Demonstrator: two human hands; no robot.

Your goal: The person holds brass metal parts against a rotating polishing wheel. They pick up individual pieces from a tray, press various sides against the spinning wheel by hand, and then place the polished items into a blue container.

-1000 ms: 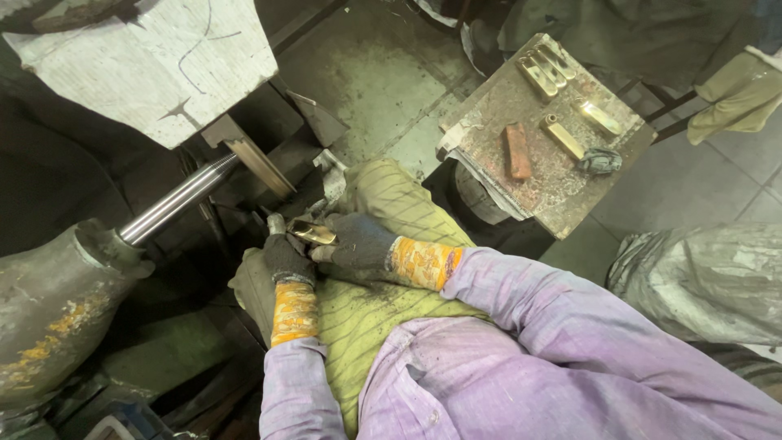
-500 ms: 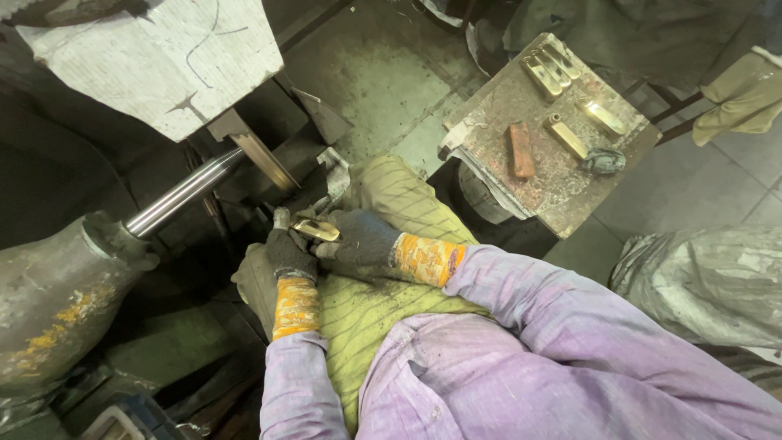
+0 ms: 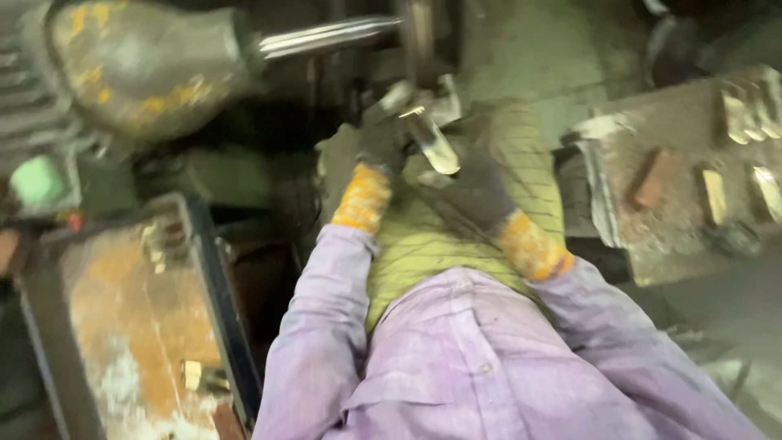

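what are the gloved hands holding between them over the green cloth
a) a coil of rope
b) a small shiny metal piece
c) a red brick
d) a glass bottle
b: the left hand and right hand, both in dark gloves with orange cuffs, meet around a small shiny metal piece above the green cloth.

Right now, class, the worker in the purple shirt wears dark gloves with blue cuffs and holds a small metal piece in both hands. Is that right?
Not quite. The head view shows the cuffs are orange, not blue, on the left hand and right hand. Both hold the small metal piece.
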